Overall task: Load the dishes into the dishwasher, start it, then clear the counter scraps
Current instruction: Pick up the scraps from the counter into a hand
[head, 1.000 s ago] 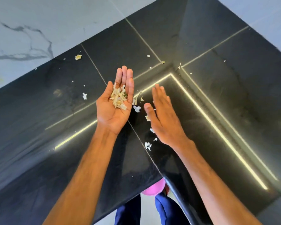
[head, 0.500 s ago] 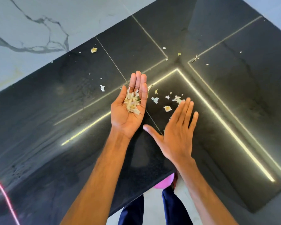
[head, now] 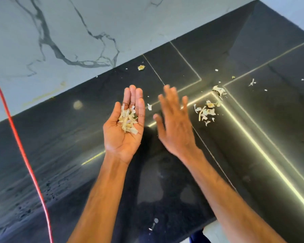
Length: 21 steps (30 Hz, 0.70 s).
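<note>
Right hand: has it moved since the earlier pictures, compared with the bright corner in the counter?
Yes. The right hand has shifted left, away from the bright corner and toward the left hand, which cups scraps.

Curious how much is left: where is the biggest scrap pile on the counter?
In the head view, the scrap pile lies on the black counter, right of the right hand, by the glowing corner line.

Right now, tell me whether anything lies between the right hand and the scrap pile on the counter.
Nothing visible does. The right hand is just left of the scrap pile, with only bare black counter between them. The left hand, carrying scraps in its palm, is on the other side.
</note>
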Each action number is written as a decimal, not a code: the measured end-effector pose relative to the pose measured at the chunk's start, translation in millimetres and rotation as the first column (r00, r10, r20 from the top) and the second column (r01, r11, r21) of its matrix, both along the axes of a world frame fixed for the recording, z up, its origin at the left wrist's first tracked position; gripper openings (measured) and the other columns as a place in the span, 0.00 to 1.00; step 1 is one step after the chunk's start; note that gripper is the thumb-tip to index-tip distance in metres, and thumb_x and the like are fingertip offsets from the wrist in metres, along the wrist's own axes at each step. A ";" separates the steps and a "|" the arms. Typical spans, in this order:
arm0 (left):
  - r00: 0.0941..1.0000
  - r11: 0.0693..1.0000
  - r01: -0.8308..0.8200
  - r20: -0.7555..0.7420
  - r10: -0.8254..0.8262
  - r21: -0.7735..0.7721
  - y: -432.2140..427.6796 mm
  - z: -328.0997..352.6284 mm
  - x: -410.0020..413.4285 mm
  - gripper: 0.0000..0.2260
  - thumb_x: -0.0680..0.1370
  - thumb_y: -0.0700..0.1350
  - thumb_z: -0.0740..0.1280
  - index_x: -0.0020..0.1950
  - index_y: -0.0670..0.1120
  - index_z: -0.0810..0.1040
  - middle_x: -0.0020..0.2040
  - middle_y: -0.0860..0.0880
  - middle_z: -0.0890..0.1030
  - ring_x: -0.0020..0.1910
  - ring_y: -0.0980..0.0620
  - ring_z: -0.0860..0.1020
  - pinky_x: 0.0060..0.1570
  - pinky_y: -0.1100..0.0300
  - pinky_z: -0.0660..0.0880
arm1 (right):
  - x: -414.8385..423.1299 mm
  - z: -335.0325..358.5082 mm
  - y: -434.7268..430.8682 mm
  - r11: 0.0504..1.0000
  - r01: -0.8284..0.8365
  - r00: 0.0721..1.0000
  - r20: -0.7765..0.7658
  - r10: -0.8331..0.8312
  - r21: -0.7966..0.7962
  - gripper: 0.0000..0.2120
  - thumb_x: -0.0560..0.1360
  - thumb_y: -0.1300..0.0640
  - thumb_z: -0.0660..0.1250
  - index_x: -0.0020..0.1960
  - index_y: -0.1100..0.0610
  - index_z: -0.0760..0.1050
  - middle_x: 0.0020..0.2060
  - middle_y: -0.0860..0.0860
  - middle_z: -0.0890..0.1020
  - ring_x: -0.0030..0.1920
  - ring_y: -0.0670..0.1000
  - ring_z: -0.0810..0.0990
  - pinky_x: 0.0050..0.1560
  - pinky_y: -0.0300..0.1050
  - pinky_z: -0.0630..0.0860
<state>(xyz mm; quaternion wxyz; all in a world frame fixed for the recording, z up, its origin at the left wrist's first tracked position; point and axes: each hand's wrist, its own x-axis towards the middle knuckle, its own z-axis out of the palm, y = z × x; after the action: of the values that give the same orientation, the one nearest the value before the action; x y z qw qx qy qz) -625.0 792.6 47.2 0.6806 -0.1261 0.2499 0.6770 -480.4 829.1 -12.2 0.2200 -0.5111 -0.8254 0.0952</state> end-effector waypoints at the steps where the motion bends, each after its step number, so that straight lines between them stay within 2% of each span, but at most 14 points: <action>1: 1.000 1.000 -0.021 -0.004 0.021 0.010 -1.4 1.3 -10.2 0.17 0.87 0.45 0.52 0.70 0.40 0.73 0.70 0.44 0.76 0.71 0.45 0.72 0.72 0.53 0.68 | -14.1 -3.2 -7.8 0.996 -0.089 0.995 0.052 0.090 -0.027 0.28 0.86 0.47 0.52 0.81 0.59 0.54 0.82 0.55 0.45 0.82 0.53 0.40 0.80 0.61 0.44; 5: 0.998 0.998 -0.058 0.000 0.058 0.015 -3.2 6.3 -33.4 0.17 0.87 0.44 0.53 0.70 0.39 0.73 0.69 0.45 0.76 0.71 0.45 0.73 0.72 0.53 0.68 | -45.3 -23.0 -7.1 0.968 -0.238 0.930 0.270 0.251 -0.080 0.32 0.85 0.40 0.46 0.82 0.57 0.51 0.82 0.51 0.42 0.81 0.53 0.38 0.78 0.66 0.44; 8: 0.998 0.998 -0.059 0.012 0.059 0.003 -0.6 7.5 -39.1 0.17 0.87 0.45 0.53 0.70 0.40 0.73 0.69 0.44 0.76 0.71 0.45 0.73 0.72 0.53 0.68 | -39.3 -28.7 10.8 0.966 -0.225 0.906 0.337 0.256 -0.129 0.35 0.84 0.35 0.40 0.83 0.57 0.48 0.82 0.49 0.39 0.81 0.51 0.35 0.78 0.67 0.40; 11: 0.997 0.998 -0.062 0.034 0.062 -0.007 2.6 5.8 -41.1 0.17 0.87 0.45 0.53 0.70 0.40 0.73 0.69 0.44 0.76 0.71 0.45 0.73 0.71 0.52 0.69 | -10.2 -32.4 37.1 0.987 -0.060 0.932 0.346 0.110 -0.152 0.37 0.83 0.33 0.37 0.82 0.58 0.43 0.81 0.50 0.36 0.80 0.50 0.34 0.77 0.67 0.37; 15: 0.995 0.998 -0.057 0.077 0.056 0.018 5.5 -1.1 -41.8 0.17 0.87 0.45 0.53 0.70 0.40 0.74 0.70 0.45 0.75 0.71 0.45 0.73 0.71 0.52 0.69 | 15.6 -29.8 53.1 0.987 0.118 0.939 0.335 -0.075 -0.110 0.40 0.83 0.34 0.37 0.82 0.63 0.44 0.81 0.55 0.38 0.81 0.53 0.36 0.77 0.69 0.39; 17: 0.995 0.998 -0.053 0.087 0.050 0.033 8.7 -4.9 -41.0 0.17 0.87 0.45 0.53 0.70 0.40 0.74 0.70 0.45 0.75 0.71 0.45 0.73 0.71 0.52 0.69 | -1.4 -23.0 55.4 0.993 0.076 0.955 0.294 -0.045 -0.095 0.39 0.83 0.34 0.38 0.81 0.63 0.42 0.81 0.56 0.37 0.81 0.54 0.36 0.77 0.68 0.38; 21: 0.998 0.998 -0.040 0.059 0.037 0.050 17.3 -7.3 -40.6 0.18 0.87 0.46 0.53 0.70 0.40 0.74 0.70 0.45 0.76 0.71 0.46 0.73 0.72 0.54 0.68 | -73.7 -20.4 70.2 0.985 -0.146 0.964 0.213 0.162 -0.090 0.36 0.83 0.37 0.38 0.82 0.60 0.40 0.81 0.56 0.37 0.81 0.54 0.35 0.78 0.66 0.39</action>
<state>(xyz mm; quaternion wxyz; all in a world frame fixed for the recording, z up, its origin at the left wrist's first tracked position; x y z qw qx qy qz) -665.6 809.8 39.9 0.6775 -0.1328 0.2103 0.6922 -554.1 899.3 -32.6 0.1005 -0.4607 -0.8777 0.0854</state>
